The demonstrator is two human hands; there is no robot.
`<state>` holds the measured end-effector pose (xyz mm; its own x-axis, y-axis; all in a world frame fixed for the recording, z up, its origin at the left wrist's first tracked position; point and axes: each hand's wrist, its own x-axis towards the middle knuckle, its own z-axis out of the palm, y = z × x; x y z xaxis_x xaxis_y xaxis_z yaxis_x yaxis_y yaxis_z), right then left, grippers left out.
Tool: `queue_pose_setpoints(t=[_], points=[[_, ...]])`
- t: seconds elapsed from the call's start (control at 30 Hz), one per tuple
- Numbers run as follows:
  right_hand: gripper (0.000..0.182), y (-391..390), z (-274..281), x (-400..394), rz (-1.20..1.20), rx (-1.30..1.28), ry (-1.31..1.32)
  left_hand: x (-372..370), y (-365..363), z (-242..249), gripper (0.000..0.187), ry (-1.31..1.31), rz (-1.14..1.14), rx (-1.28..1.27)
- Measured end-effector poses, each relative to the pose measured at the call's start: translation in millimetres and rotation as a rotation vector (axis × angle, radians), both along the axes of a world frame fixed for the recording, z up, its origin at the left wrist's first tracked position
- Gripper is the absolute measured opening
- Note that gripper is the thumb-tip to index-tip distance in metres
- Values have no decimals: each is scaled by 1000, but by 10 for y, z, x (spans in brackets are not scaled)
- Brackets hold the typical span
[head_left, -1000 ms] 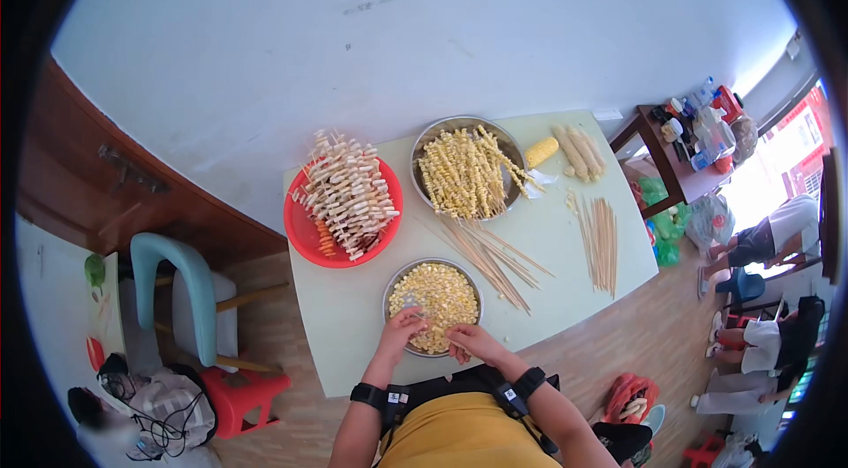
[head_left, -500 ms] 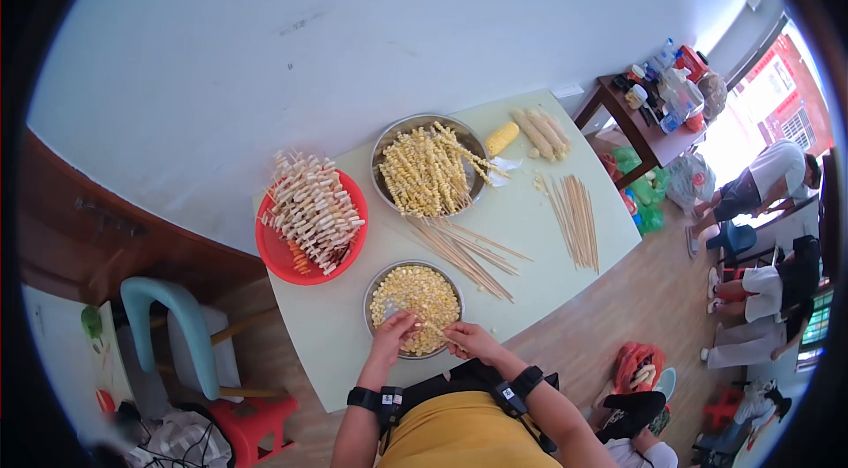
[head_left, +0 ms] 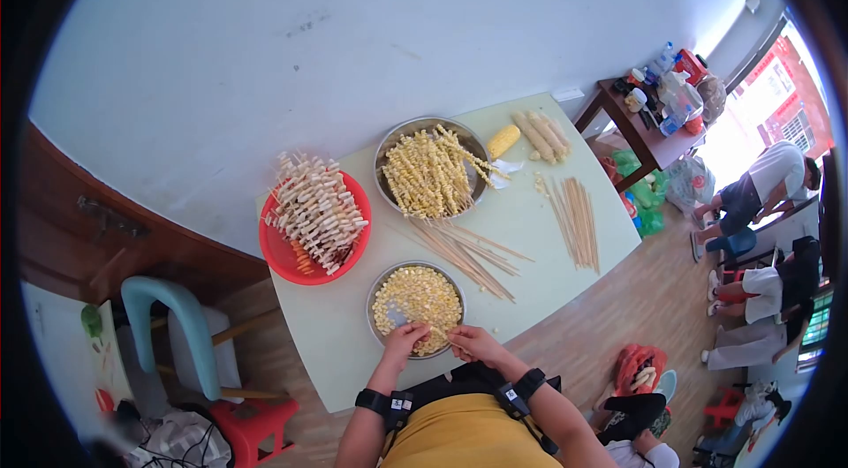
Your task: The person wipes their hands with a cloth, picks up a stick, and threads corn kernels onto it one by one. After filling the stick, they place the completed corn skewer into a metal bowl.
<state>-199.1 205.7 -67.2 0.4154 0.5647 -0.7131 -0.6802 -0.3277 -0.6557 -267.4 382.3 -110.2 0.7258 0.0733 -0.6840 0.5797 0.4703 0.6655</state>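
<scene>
My right hand (head_left: 474,343) is closed on a thin skewer with corn kernels on it (head_left: 439,335), just above the near rim of a steel bowl (head_left: 370,305). Loose yellow corn kernels (head_left: 413,292) fill that bowl. My left hand (head_left: 405,341) is pinched at the skewer's other end, over the same bowl; what lies between its fingertips is too small to make out. Beyond the bowl lie bare bamboo skewers (head_left: 466,261). A larger steel basin (head_left: 381,184) holds many skewers threaded with corn kernels (head_left: 427,169).
At left stands a red basin (head_left: 276,253) piled with skewers of pale pieces (head_left: 315,210). An ear of corn (head_left: 503,141), bare cobs (head_left: 542,136) and more skewers (head_left: 576,222) lie at right. A cluttered brown table (head_left: 623,122), a blue-armed chair (head_left: 181,318) and several people surround the table.
My left hand has moved slightly right and down, closer to my right hand and the skewer. My right hand stays about where it was. The view has shifted a little.
</scene>
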Motion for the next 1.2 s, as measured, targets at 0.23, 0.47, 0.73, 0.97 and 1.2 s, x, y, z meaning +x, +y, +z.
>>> queue_pose_setpoints(t=[0.23, 0.47, 0.73, 0.97, 1.2], points=[[22, -41, 93, 23, -63, -28, -32, -5, 194, -10, 22, -145, 243, -158], [30, -22, 164, 12, 25, -4, 4, -76, 240, 57, 27, -85, 315, -130], [26, 59, 176, 26, 129, -106, -245, -96, 222, 6, 26, -86, 323, -1], [27, 80, 119, 5, 195, -98, -338, -86, 216, 48, 24, -94, 322, 93], [27, 119, 132, 30, 222, -114, -329, -89, 220, -20, 21, -136, 389, 182]])
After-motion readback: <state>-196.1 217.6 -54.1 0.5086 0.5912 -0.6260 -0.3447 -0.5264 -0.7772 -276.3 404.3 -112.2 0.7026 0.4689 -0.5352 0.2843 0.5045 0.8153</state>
